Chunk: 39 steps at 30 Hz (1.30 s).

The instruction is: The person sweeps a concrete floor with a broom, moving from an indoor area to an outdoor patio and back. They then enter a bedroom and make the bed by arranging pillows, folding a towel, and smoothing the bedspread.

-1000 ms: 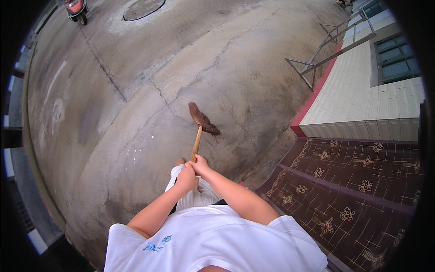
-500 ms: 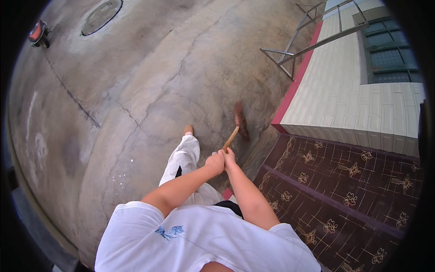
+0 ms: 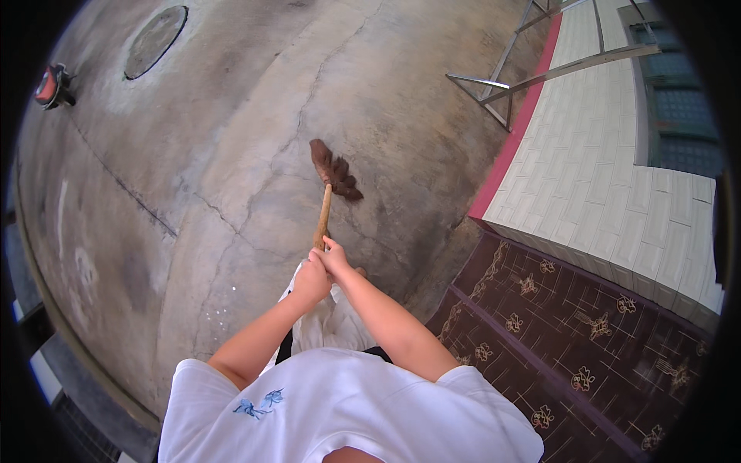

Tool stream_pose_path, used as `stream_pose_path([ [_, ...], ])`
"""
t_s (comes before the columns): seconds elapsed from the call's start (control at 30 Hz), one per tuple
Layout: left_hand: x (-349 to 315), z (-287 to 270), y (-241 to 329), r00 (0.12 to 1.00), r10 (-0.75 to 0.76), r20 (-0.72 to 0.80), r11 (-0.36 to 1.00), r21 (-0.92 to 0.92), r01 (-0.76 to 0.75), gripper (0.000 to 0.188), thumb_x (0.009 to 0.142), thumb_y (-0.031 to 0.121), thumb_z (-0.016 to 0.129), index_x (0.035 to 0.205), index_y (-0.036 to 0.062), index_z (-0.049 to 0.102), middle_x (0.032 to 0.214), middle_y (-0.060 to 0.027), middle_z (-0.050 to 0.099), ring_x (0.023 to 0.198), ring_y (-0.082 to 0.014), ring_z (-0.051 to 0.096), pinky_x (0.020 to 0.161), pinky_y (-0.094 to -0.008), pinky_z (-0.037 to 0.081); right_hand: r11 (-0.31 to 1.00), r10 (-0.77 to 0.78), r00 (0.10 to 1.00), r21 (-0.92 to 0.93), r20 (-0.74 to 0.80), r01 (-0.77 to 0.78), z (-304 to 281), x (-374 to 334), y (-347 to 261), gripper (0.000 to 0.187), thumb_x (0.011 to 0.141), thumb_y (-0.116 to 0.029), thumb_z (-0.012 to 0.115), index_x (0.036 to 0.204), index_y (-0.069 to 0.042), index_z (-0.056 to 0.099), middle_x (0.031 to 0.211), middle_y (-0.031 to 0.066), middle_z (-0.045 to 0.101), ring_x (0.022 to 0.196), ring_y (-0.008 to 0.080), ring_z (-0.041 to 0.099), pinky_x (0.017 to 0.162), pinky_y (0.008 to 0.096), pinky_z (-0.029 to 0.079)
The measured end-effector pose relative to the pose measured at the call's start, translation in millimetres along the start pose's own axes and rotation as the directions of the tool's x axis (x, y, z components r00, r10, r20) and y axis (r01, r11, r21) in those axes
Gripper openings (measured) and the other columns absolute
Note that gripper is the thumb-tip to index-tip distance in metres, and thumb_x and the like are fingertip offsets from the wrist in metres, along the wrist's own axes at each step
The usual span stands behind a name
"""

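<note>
Both forearms reach forward, the left hand (image 3: 311,279) and right hand (image 3: 332,258) wrapped close together around the wooden handle (image 3: 324,214) of a broom (image 3: 328,191), right hand foremost. Its brown head (image 3: 333,170), out ahead over the concrete yard (image 3: 231,147), has swung left in half a second, away from the yard's right edge, where a red-based tiled wall (image 3: 575,154) and dark patterned covering (image 3: 532,324) lie. Concrete stretches broadly ahead and left.
</note>
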State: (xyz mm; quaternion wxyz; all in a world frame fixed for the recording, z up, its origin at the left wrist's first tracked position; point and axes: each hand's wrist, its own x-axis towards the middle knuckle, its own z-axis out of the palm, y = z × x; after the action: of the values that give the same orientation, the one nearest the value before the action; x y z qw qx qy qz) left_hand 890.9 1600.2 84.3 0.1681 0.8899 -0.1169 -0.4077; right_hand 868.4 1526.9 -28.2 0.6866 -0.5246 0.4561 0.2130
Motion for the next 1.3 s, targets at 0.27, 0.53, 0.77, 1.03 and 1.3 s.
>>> stream_pose_path([
  [0.27,25.2,6.1,133.2,0.973,0.228,0.041,0.973,0.032,-0.230,0.039,0.072,0.012,0.058,0.098,-0.0051,0.035,0.085,-0.0256,0.054,0.072,-0.0383,0.060,0.062,-0.0424,0.050,0.986,-0.088,0.973,0.118,-0.214,0.115,-130.7,-21.8,-54.5,0.061,0.069,-0.019,0.069,0.122,-0.001,0.043,0.104,0.0149,0.057,0.086,0.0188,0.058,0.072,0.0285,0.048],
  [0.53,111.0,88.7,313.9,0.899,0.393,0.190,0.890,0.167,-0.425,0.040,0.074,0.014,0.062,0.102,-0.0040,0.041,0.092,-0.0214,0.057,0.077,-0.0316,0.063,0.063,-0.0355,0.053,0.859,0.029,0.891,0.468,-0.452,0.210,-338.2,19.5,-76.4,0.056,0.078,-0.012,0.065,0.125,-0.005,0.035,0.100,0.0127,0.054,0.080,0.0186,0.057,0.066,0.0288,0.048],
  [0.77,176.9,158.0,417.5,0.930,0.355,0.099,0.911,0.185,-0.368,0.034,0.074,0.009,0.059,0.100,-0.0015,0.040,0.090,-0.0196,0.057,0.074,-0.0300,0.063,0.061,-0.0344,0.052,0.706,0.101,0.957,0.697,-0.273,0.124,-486.3,103.6,-39.7,0.056,0.077,-0.010,0.066,0.122,-0.003,0.034,0.093,0.0105,0.055,0.077,0.0185,0.057,0.065,0.0303,0.049],
  [1.03,171.0,115.4,346.4,0.992,0.033,0.124,0.999,-0.043,-0.028,0.038,0.072,0.007,0.058,0.102,-0.0009,0.037,0.091,-0.0247,0.055,0.078,-0.0393,0.059,0.066,-0.0445,0.049,0.993,-0.025,0.938,0.097,-0.345,0.062,-380.2,97.1,-95.4,0.057,0.066,-0.013,0.071,0.114,0.000,0.045,0.093,0.0158,0.058,0.076,0.0214,0.059,0.066,0.0303,0.049],
  [1.3,147.4,92.4,345.8,0.971,-0.160,-0.180,0.937,-0.337,0.092,0.043,0.069,0.008,0.057,0.103,-0.0053,0.034,0.090,-0.0264,0.054,0.076,-0.0409,0.058,0.066,-0.0456,0.049,0.859,-0.229,0.973,-0.469,0.010,0.207,-355.0,98.3,-151.4,0.061,0.062,-0.027,0.071,0.113,0.001,0.054,0.107,0.0189,0.058,0.098,0.0254,0.058,0.085,0.0307,0.044],
])
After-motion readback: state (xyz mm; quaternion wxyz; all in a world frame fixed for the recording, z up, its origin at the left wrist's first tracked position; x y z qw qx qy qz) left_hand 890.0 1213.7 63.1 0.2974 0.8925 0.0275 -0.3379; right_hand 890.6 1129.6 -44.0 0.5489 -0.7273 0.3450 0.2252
